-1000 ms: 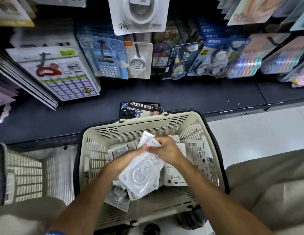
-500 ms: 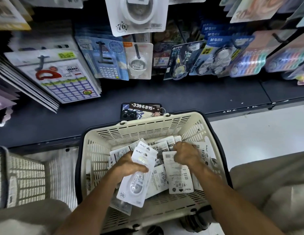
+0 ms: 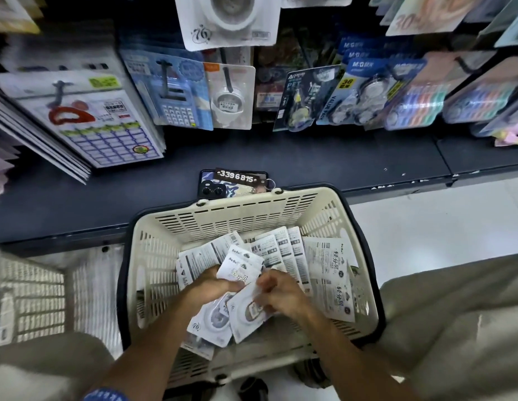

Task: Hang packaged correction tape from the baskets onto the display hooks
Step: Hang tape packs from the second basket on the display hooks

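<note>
Two cream plastic baskets (image 3: 246, 215) sit near, and over the right one the left hand (image 3: 211, 287) and right hand (image 3: 280, 293) both curl around several white correction tape packs (image 3: 240, 270).

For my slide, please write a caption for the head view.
Both hands gather correction tape packs over a cream basket.

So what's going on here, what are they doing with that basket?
A person is restocking. Both hands are down in the cream basket of correction tape packs. The left hand grips a small stack of packs, and the right hand pinches another pack against it. Nothing is going onto a hook yet. A matching pack already hangs on the display above.
</note>
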